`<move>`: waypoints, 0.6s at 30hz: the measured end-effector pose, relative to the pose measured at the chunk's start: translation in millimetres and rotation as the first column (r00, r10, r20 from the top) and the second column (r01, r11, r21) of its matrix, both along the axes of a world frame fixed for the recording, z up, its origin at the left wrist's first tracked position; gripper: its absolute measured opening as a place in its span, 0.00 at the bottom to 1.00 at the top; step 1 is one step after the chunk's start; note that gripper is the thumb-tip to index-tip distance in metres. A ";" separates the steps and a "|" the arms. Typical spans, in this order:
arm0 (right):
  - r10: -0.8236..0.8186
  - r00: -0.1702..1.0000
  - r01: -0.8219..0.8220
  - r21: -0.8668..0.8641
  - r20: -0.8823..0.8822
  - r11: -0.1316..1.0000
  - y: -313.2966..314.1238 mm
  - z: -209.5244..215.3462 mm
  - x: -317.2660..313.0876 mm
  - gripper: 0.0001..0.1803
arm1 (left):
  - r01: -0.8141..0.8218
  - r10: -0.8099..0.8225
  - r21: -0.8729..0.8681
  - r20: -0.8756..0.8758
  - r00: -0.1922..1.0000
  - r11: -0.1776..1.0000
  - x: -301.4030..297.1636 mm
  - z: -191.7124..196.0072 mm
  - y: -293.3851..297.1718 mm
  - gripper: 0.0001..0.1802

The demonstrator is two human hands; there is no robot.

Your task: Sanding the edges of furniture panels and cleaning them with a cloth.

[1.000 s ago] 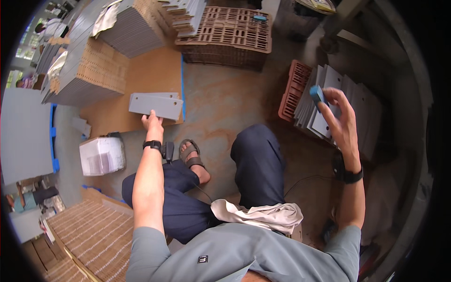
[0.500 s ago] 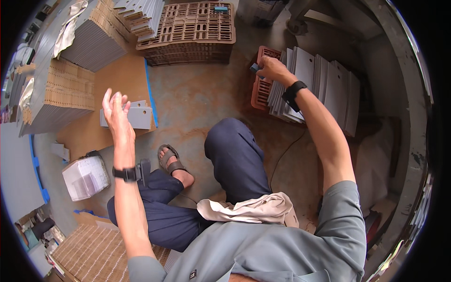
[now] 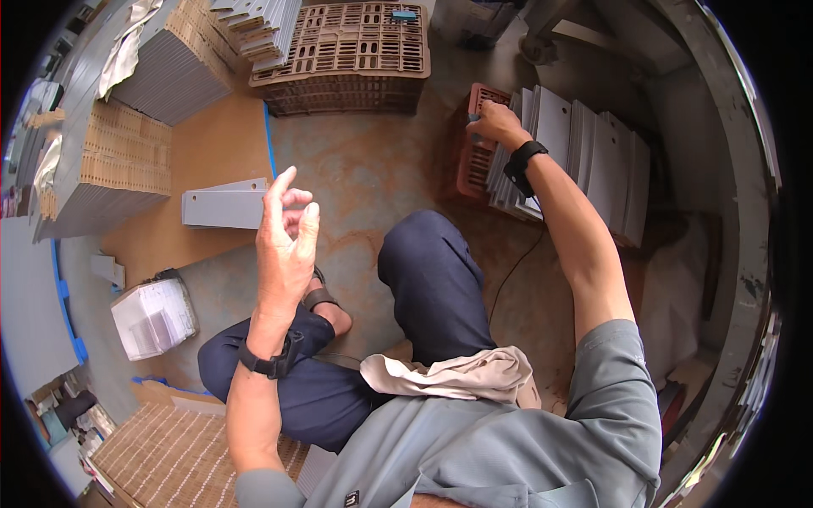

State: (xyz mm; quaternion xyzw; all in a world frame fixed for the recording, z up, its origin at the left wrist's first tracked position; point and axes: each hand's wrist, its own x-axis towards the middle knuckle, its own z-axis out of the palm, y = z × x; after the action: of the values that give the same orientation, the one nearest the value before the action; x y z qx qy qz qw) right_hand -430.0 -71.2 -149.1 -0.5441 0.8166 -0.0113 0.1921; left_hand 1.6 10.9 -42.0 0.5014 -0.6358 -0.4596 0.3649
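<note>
My left hand [image 3: 288,241] is raised over the floor beside the brown board, fingers apart and nothing in them. Left of it, grey flat panels [image 3: 222,206] with a round hole lie stacked on the board. My right hand [image 3: 498,124] reaches over a reddish-brown plastic crate [image 3: 475,165]. Its fingers are closed around a small blue-grey block [image 3: 474,121], mostly hidden by the hand. Close by that wrist, several grey panels [image 3: 550,127] stand on edge in a row, leaning in the crate.
An upturned brown crate [image 3: 339,76] at the back bears more grey panels [image 3: 269,34] and a small blue block [image 3: 404,15]. Tall panel stacks [image 3: 127,157] stand on the brown board [image 3: 216,140] at left. A white box [image 3: 154,320] sits nearer. A cable [image 3: 515,269] crosses the floor.
My left hand has moved right and nearer, away from the panels on the board. My right hand has shifted slightly right at the crate, the block still in its fingers.
</note>
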 end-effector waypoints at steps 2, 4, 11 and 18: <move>0.019 0.999 -0.019 -0.007 -0.035 1.000 0.1 -0.5 0.3 0.22 | 0.012 -0.012 -0.003 0.023 1.000 1.000 -3.8 -0.9 0.7 0.30; -0.028 1.000 0.028 0.030 0.014 0.999 0.1 -0.8 0.1 0.23 | 0.025 -0.025 -0.004 0.048 0.999 1.000 -8.2 4.0 2.3 0.30; -0.210 0.970 0.201 0.088 0.119 0.976 -0.4 -12.9 -2.1 0.27 | 0.088 -0.084 -0.053 0.077 0.994 0.995 -21.5 3.4 4.1 0.31; 0.071 0.997 -0.075 -0.203 -0.024 0.976 26.6 44.8 15.2 0.25 | 0.107 -0.095 -0.093 0.118 0.988 0.990 -33.0 7.8 2.9 0.27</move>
State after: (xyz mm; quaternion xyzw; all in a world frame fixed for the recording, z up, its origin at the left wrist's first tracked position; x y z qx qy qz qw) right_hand -414.9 -44.6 -104.3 -0.5907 0.7922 -0.0831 0.1288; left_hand -31.4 13.7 -34.2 0.4750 -0.7023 -0.4160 0.3288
